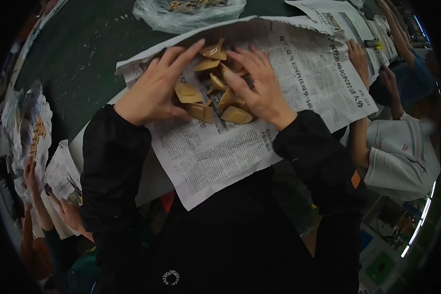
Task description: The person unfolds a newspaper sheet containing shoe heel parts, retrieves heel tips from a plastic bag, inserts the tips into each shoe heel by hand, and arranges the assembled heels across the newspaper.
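A loose pile of small tan, glossy pieces (187, 93), some flat and angular and some with a short stem, lies on a sheet of newspaper (206, 164). I cannot tell what they are made of. My left hand (157, 88) curves around the pile's left side, thumb and fingers apart, nearest to the pieces there. On the other side my right hand (262, 85) reaches over the pile with spread fingers, its thumb and fingertips among the pieces. It hides part of them. Neither hand visibly lifts a piece.
A clear plastic bag (191, 17) with small brownish bits sits at the far edge of the dark green table (90, 54). Co-workers' hands are at work on both sides. More newspaper (61, 171) and plastic wrapping (29, 122) lie at the left.
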The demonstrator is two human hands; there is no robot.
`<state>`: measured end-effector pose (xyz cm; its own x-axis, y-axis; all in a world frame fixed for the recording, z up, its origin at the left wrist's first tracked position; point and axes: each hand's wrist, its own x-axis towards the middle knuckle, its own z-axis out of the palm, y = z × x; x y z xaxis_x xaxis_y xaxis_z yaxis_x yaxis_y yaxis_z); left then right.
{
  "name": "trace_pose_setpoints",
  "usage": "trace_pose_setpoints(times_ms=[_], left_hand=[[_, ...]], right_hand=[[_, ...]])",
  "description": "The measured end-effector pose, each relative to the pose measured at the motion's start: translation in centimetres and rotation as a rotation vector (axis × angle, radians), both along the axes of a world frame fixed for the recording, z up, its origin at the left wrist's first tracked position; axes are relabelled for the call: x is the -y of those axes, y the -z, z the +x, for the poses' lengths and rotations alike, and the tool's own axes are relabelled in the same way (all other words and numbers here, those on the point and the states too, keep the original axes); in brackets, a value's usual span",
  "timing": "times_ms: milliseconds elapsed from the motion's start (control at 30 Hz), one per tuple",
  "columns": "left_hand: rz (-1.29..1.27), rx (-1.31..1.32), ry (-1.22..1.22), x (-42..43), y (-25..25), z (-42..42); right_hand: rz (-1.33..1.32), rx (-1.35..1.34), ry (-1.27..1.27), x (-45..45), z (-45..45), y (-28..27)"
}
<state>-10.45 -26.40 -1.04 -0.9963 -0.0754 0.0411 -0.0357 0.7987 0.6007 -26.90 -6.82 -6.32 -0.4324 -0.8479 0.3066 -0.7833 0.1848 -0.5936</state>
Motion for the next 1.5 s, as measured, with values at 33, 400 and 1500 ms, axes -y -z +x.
trace_pose_setpoints(times_ms=[33,400,1500], left_hand=[[-0.065,0.130,0.054,0.0,-0.8,0.1],[0.072,0.138,0.012,6.1,-9.3,-1.8],[0.035,-0.154,0.107,5.3,-7.6,-13.6]], right_hand=[[-0.024,0.058,-0.020,0.3,1.0,-0.2],[0.057,0.093,-0.148,-2.5,2.7,-5.0],[-0.484,0.973,0.179,-8.1,5.3,-8.3]])
